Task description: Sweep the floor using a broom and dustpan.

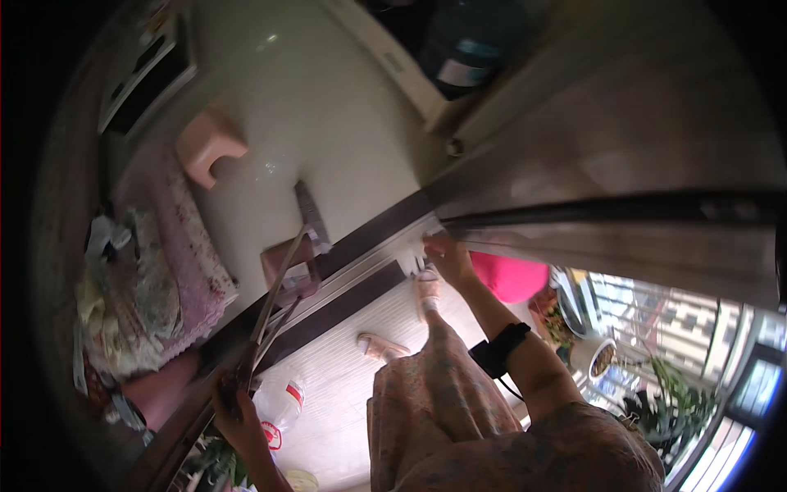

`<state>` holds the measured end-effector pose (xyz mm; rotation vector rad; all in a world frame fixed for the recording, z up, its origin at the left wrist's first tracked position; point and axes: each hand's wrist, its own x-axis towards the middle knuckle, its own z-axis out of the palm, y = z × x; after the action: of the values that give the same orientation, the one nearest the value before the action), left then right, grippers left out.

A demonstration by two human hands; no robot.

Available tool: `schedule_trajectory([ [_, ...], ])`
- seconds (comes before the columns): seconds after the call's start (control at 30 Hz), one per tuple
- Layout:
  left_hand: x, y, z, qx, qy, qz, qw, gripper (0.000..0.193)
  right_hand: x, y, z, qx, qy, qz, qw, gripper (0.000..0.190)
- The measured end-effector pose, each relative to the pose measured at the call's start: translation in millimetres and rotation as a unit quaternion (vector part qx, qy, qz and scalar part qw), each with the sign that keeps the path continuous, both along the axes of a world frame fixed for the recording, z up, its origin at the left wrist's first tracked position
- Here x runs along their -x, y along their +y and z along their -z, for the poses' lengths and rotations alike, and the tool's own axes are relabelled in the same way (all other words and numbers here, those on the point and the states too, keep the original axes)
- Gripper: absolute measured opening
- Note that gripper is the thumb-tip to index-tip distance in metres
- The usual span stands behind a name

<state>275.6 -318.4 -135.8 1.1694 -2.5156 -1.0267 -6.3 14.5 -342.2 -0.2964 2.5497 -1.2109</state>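
My left hand (237,409) is closed around the long handles of a broom and a dustpan at the lower left. The pinkish dustpan (286,267) rests by the dark door sill (344,246), and the narrow grey broom head (312,215) lies beside it on the pale floor. My right hand (449,255) is by the near edge of a brown door or panel (615,240), above the floor track, with its fingers partly bent; blur hides whether they touch or hold anything. A dark band with a device is on my right forearm.
A pink stool (209,147) and a pink cloth-covered piece of furniture (197,264) are at left. A large water bottle (464,55) stands at top. Clear plastic bottles (280,400) lie near my left hand. A bright pink object (510,277) and a white plant pot (593,357) are at right.
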Motion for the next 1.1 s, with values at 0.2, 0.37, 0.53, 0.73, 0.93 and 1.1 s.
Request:
schedule_trajectory([
  [0.2,9.7,10.7,4.3,0.043,-0.029,0.023,0.998,0.046,-108.5,158.7,-84.7,0.019,-0.078,0.238,0.968,0.014],
  [0.37,9.6,16.7,-6.4,0.026,-0.061,0.015,0.998,0.049,-170.4,297.5,-150.1,-0.12,-0.022,0.381,0.916,0.013],
  [0.53,1.5,9.4,4.8,0.079,-0.045,0.024,0.996,0.05,-171.4,403.7,-187.9,-0.114,0.044,0.469,0.875,0.016],
  [0.73,15.1,41.7,8.3,0.107,-0.081,-0.008,0.991,0.053,-135.0,498.6,-164.6,-0.317,0.108,0.47,0.816,0.044],
  [0.93,4.5,78.2,11.0,0.108,-0.05,-0.048,0.992,0.046,-89.6,285.1,-133.4,0.063,-0.315,0.098,0.942,0.033],
  [1.1,-16.8,102.7,11.1,0.083,-0.022,-0.053,0.995,0.045,-144.0,10.3,-134.0,0.186,-0.441,-0.159,0.863,0.042],
])
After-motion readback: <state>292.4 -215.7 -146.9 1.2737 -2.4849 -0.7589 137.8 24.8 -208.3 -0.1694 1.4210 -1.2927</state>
